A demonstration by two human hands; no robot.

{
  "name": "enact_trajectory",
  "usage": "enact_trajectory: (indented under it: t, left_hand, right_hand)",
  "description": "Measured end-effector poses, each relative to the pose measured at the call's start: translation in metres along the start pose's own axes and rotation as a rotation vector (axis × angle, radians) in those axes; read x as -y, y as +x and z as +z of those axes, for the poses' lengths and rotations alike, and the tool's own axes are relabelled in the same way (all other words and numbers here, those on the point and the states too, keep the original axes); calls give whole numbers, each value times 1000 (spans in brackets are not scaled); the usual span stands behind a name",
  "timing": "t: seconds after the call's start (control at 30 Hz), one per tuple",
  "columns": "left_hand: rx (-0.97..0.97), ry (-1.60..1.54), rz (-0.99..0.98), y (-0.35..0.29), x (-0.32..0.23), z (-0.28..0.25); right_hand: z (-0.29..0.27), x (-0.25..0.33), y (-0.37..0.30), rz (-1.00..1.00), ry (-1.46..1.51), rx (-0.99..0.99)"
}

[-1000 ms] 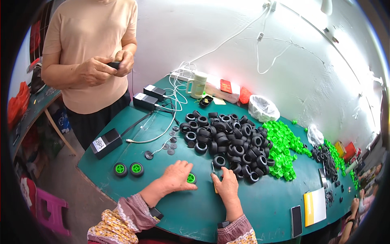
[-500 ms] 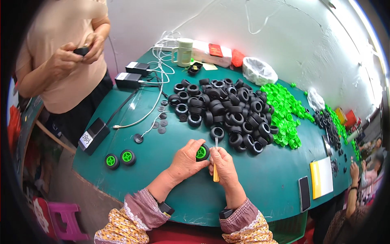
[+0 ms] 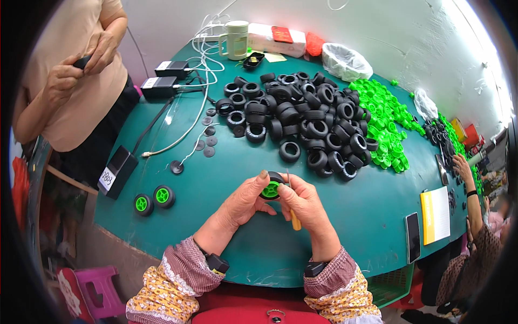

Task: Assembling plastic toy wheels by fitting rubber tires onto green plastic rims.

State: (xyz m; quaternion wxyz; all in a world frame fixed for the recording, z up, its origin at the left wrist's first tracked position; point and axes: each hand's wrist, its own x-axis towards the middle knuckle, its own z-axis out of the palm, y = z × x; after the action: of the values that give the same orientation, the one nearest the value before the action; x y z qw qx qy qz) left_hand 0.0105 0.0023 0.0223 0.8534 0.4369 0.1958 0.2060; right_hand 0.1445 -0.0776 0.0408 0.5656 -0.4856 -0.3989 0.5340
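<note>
now my left hand (image 3: 243,202) holds the wheel (image 3: 272,186) lifted off the table (image 3: 345,216), just in front of the tyre pile (image 3: 302,116); my right hand (image 3: 305,202), gripping a screwdriver (image 3: 294,216), presses its green hub in.

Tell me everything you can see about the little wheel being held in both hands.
The small wheel has a black rubbery-looking tyre around a bright green plastic-looking hub. It is held just above the green table, hub face turned up toward the camera. The left hand grips its left side; the right hand, also holding a yellow-handled tool, presses its right edge.
</note>
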Motion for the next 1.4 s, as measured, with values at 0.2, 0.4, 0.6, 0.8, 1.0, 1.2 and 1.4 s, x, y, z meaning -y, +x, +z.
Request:
enact_trajectory:
  t: [0.2, 0.4, 0.6, 0.8, 1.0, 1.2, 1.4]
  left_hand:
    - [-9, 41, -30, 1, 0, -15]
    - [-169, -130, 49, 6, -3, -14]
    - [-210, -264, 131, 1, -13, -26]
    - [-201, -283, 130, 3, -14, -24]
    - [-224, -186, 118, 5, -8, -21]
    - [-147, -137, 192, 2, -10, -15]
    - [-153, 300, 263, -1, -18, -16]
  right_hand:
    - [1, -3, 2, -33, -244, -64]
    - [11, -17, 4, -193, -598, -230]
    - [7, -15, 3, -35, -220, -108]
    - [30, 0, -8, 60, -86, -65]
    - [28, 3, -9, -21, -198, -96]
    - [29, -2, -8, 12, -188, -109]
    - [29, -7, -9, -19, -205, -127]
